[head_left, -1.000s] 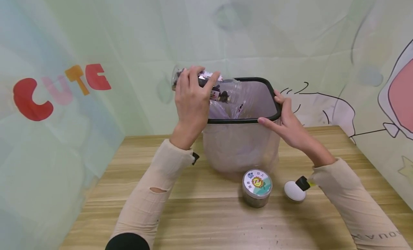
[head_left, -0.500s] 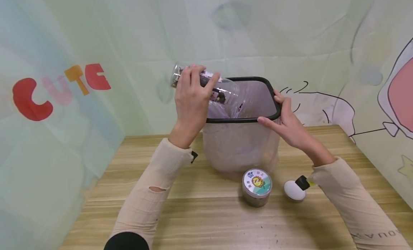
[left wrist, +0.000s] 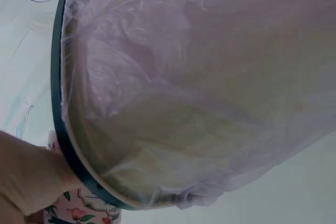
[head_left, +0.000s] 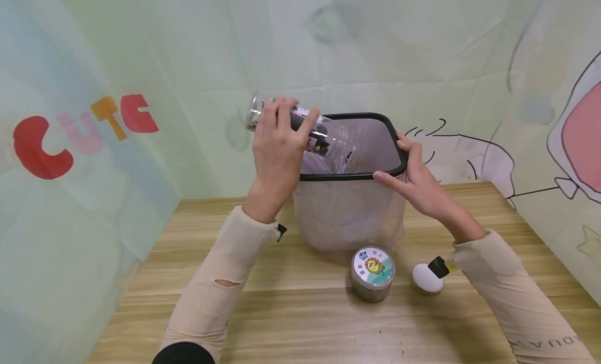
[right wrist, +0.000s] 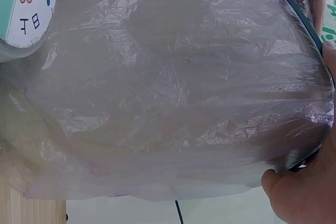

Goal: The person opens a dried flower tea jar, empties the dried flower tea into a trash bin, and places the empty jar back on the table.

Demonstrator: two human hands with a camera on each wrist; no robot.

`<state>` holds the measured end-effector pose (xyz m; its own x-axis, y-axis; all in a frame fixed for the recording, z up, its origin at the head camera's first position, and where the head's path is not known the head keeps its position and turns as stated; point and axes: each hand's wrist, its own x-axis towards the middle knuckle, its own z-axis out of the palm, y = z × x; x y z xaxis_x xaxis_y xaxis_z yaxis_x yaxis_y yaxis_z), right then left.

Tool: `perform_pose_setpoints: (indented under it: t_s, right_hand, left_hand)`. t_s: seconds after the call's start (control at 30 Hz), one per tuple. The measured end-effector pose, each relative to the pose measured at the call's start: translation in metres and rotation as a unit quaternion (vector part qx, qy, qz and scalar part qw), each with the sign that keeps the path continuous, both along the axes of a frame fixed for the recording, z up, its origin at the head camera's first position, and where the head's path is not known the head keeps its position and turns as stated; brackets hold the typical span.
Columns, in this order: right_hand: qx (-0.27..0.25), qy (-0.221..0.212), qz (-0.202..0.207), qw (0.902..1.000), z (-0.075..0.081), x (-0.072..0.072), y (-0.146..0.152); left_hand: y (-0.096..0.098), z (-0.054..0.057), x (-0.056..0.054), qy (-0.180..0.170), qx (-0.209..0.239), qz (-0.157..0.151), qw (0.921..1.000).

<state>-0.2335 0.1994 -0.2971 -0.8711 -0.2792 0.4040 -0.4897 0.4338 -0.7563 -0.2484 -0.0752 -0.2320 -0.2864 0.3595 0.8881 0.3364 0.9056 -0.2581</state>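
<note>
Clear jar (head_left: 324, 138) is tilted over the near-left of the lined bin (head_left: 349, 210), mouth pointing down into the opening. My left hand (head_left: 280, 145) has its fingers curled round it; my right hand (head_left: 415, 179) grips the dark rim. Over the past second I've tipped the jar steeper, and its raised base shows more bare wall, so I judge its dark contents are sliding out. Some remains at the base. Inside the bin, the liner hides what has collected. On the surface (head_left: 281, 312), the labelled tub (head_left: 373, 275) stands lidded, holding something dark.
</note>
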Motion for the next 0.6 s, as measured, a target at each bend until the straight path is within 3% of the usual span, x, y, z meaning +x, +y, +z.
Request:
perform_pose_setpoints:
  t_s: [0.37, 0.6]
  right_hand:
    - [0.003, -0.002, 0.001, 1.0000, -0.0020, -0.0005, -0.0003]
    - [0.002, 0.000, 0.002, 1.0000, -0.0017, -0.0004, -0.0005]
  left_hand:
    - [0.0000, 0.0000, 0.0008, 0.023, -0.022, 0.016, 0.9994]
    - [-0.0021, 0.0011, 0.0009, 0.009, -0.018, 0.018, 0.9996]
